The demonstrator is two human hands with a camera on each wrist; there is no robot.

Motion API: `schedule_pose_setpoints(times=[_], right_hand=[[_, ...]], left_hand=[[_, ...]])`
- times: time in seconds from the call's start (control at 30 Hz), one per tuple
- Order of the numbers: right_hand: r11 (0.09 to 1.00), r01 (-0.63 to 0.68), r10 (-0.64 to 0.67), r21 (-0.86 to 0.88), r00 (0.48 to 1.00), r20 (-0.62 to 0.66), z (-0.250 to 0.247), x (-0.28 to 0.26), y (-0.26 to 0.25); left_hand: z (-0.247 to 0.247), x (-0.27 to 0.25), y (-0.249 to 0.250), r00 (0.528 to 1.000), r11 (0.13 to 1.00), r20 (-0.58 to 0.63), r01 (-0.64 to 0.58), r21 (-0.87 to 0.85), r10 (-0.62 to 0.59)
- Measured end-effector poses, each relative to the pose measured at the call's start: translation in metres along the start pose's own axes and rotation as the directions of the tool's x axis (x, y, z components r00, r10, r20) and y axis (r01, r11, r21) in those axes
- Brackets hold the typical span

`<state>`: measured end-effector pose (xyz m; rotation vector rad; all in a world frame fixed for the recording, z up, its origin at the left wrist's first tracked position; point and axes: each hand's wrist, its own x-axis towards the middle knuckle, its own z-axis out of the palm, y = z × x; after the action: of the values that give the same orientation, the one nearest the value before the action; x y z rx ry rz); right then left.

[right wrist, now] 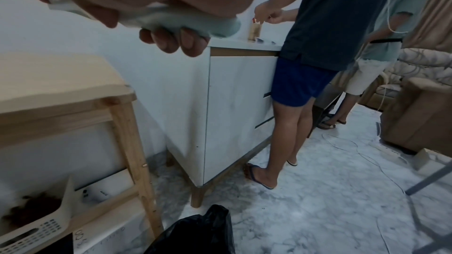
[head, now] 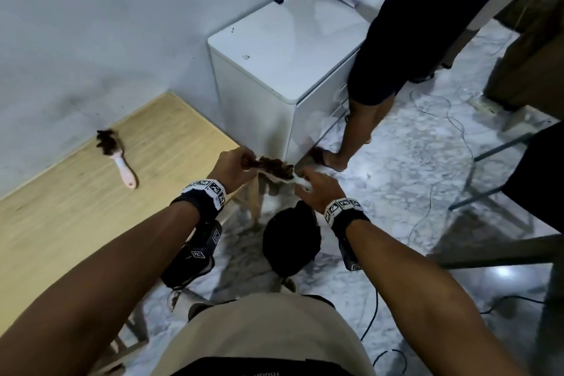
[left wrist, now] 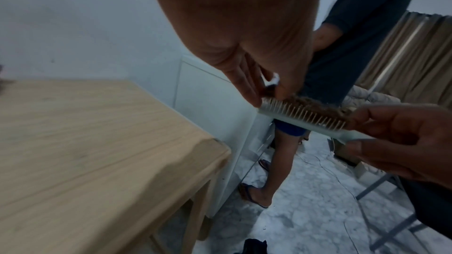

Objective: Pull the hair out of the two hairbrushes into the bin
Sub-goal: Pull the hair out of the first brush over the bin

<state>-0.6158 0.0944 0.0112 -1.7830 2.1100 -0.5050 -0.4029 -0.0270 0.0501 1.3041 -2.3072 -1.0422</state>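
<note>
Above the bin with its black bag [head: 291, 238], both hands hold a pale green hairbrush [head: 282, 178] matted with brown hair [head: 274, 165]. My right hand [head: 305, 184] grips the handle [right wrist: 171, 20]. At the brush's far end, my left hand [head: 244, 162] pinches a tuft of the hair [left wrist: 269, 89] between thumb and fingers. The bristles [left wrist: 305, 113] face up. A second brush, pink [head: 117, 156], lies on the wooden table [head: 76, 223] with a clump of dark hair on its head. The black bag [right wrist: 195, 233] sits directly below my right hand.
A white cabinet [head: 274, 55] stands beyond the table's right end, with another person [head: 396, 40] beside it. Cables [head: 451, 119] run across the marble floor. A metal frame [head: 494, 174] stands at the right. Under the table sits a white basket [right wrist: 36, 225] with hair in it.
</note>
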Motion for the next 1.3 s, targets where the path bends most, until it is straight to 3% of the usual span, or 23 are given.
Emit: schedule_pose_setpoints(times=[0.27,0.6,0.83,0.93,1.03,1.2,1.3], right_hand=[[0.999,-0.011,0.01,-0.049,1.0,-0.013,-0.021,-0.011,0.039],[0.979,-0.14,0.134,-0.146,0.99,-0.051,-0.034,-0.025,0.054],[0.915,-0.399,0.385,-0.064,0.909,-0.16,-0.046,-0.037,0.07],[0.855,-0.514,0.513,0.068,0.822,-0.246,-0.055,-0.038,0.075],[0.814,-0.562,0.578,0.146,0.759,-0.301,-0.067,-0.039,0.078],[0.804,-0.574,0.594,0.156,0.756,-0.274,-0.079,-0.043,0.079],[0.827,-0.55,0.56,0.119,0.787,-0.26,-0.077,-0.047,0.079]], left_hand=[[0.03,0.016,0.042,0.995,0.991,0.023,-0.094,0.091,0.092],[0.035,0.028,0.06,0.932,0.951,0.329,-0.23,0.208,0.153],[0.034,0.029,0.055,0.874,0.916,0.479,-0.255,0.309,0.081],[0.038,0.025,0.045,0.824,0.91,0.566,-0.244,0.336,0.012],[0.046,0.021,0.042,0.832,0.946,0.552,-0.133,0.294,-0.055],[0.057,0.018,0.033,0.822,0.93,0.558,-0.107,0.351,-0.116],[0.066,0.017,0.037,0.839,0.933,0.541,-0.15,0.328,-0.055]])
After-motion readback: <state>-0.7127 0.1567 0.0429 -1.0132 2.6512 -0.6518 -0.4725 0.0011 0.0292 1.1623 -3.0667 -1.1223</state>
